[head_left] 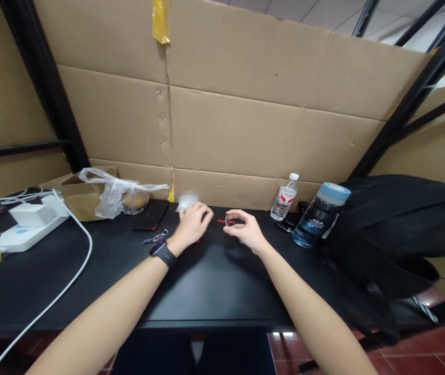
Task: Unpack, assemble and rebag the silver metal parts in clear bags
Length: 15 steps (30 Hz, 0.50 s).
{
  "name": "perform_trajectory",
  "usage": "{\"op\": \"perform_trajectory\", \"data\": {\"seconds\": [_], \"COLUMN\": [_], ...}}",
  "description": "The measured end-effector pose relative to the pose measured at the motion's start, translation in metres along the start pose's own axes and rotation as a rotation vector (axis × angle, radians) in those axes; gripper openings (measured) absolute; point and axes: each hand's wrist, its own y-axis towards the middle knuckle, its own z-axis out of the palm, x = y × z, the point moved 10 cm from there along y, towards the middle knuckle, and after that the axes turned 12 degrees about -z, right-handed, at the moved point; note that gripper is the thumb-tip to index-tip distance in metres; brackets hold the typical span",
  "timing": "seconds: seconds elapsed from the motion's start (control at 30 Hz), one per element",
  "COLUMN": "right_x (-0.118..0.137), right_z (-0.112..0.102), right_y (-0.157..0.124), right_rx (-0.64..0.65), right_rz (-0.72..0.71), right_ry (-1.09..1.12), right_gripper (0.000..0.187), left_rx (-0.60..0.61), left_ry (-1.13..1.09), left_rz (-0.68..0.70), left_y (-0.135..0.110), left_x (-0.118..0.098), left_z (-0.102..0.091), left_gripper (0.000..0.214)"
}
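Note:
My right hand (248, 232) pinches a small thin disc (227, 220) on edge between thumb and forefinger. A thin red cord (221, 221) shows beside the disc; whether the two are joined I cannot tell. My left hand (194, 223), with a dark watch on its wrist, is bent over the table, back toward me, its fingers curled. What lies under those fingers is mostly hidden; a bit of red (201, 240) peeks out below the palm. Right behind the left hand stands a translucent whitish container (188, 199), blurred.
Left of my hands are a keyring (155, 238), a dark phone (150, 216), a plastic bag (116, 195) and a white power strip (30, 232) with a cable. To the right stand a clear water bottle (284, 197), a blue-lidded bottle (319, 214) and a black backpack (390, 234). Cardboard (245, 135) walls the back.

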Motion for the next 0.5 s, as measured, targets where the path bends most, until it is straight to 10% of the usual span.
{"op": "perform_trajectory", "data": {"seconds": [0.23, 0.5], "right_x": [0.002, -0.001], "right_z": [-0.036, -0.038], "right_y": [0.005, 0.006], "right_rx": [-0.103, -0.093], "right_rz": [-0.025, -0.015], "right_ry": [-0.084, -0.102], "right_gripper": [0.054, 0.055], "left_rx": [-0.04, -0.116], "left_ry": [0.325, 0.314], "left_rz": [-0.085, -0.093], "left_y": [0.027, 0.029], "left_x": [0.094, 0.091], "left_z": [-0.01, -0.013], "left_gripper": [0.02, 0.023]}}
